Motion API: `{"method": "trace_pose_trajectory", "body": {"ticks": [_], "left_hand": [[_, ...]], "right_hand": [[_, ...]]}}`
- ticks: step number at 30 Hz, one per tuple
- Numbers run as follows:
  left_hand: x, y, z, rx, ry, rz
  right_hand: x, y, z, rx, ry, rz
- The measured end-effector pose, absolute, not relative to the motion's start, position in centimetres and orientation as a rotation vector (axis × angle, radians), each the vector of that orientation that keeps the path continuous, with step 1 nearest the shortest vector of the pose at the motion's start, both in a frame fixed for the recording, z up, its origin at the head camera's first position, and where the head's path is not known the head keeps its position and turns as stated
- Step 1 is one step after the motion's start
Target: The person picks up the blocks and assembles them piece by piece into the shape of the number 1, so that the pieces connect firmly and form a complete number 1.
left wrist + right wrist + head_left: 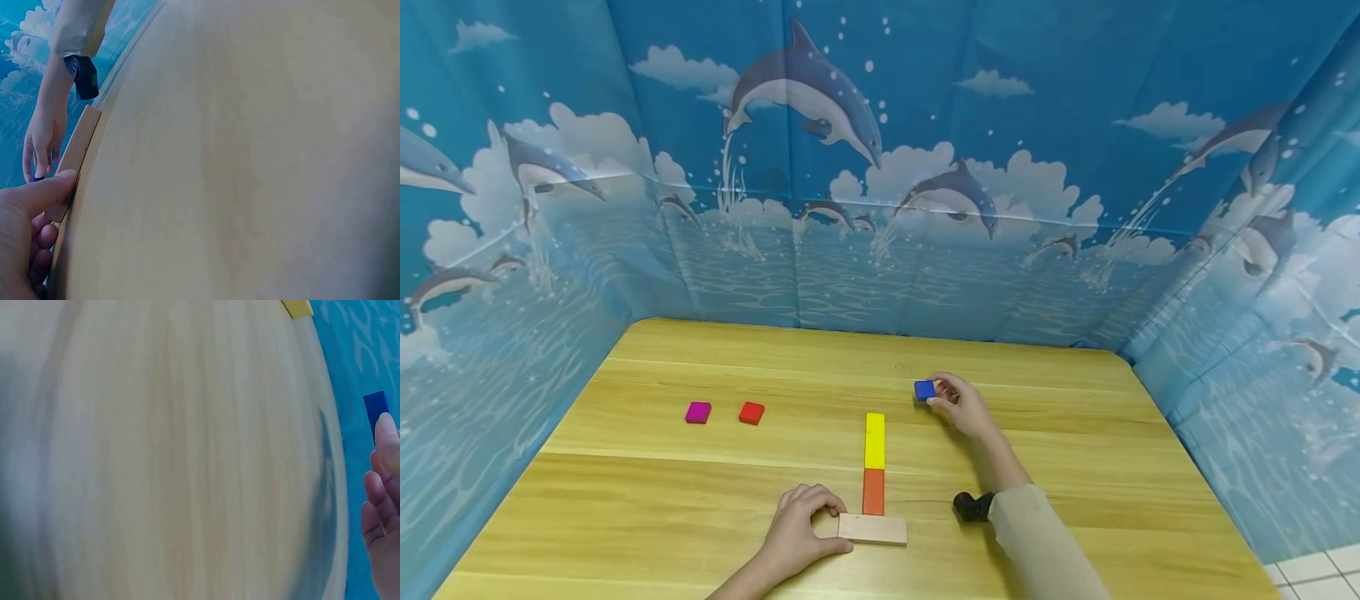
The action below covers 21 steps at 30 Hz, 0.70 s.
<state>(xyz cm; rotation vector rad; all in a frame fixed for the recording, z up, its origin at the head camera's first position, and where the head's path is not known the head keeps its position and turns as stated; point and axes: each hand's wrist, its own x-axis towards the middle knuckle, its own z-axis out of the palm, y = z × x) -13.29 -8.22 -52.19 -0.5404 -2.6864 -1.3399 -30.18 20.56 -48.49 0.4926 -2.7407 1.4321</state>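
My left hand (pixel 801 527) pinches the left end of a plain wooden block (pixel 872 529), thumb in front and fingers behind. That block lies crosswise, its far side against an orange-red block (pixel 873 492). A yellow block (pixel 875 441) continues the line straight away from me. Farther back on the right, my right hand (pixel 964 407) holds a small blue block (pixel 925 390) between thumb and fingers. In the right wrist view the blue block (pixel 376 414) sticks out past the thumb. The left wrist view shows the wooden block (pixel 78 147) under the left thumb.
On the left of the wooden table (pixel 647 500) lie a magenta block (pixel 697 412) and a red block (pixel 752 412). A black device (pixel 973 507) sits at the right wrist by the sleeve. A dolphin-print curtain (pixel 880 275) stands around the table's back and sides.
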Motion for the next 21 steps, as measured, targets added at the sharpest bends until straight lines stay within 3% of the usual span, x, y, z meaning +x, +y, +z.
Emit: {"method": "trace_pose_trajectory", "body": {"ticks": [21], "left_hand": [[-13.3, -8.2, -52.2, -0.549, -2.667, -1.324]], "right_hand": [[-31.3, 15.7, -50.1, 0.637, -2.794, 1.35]]}}
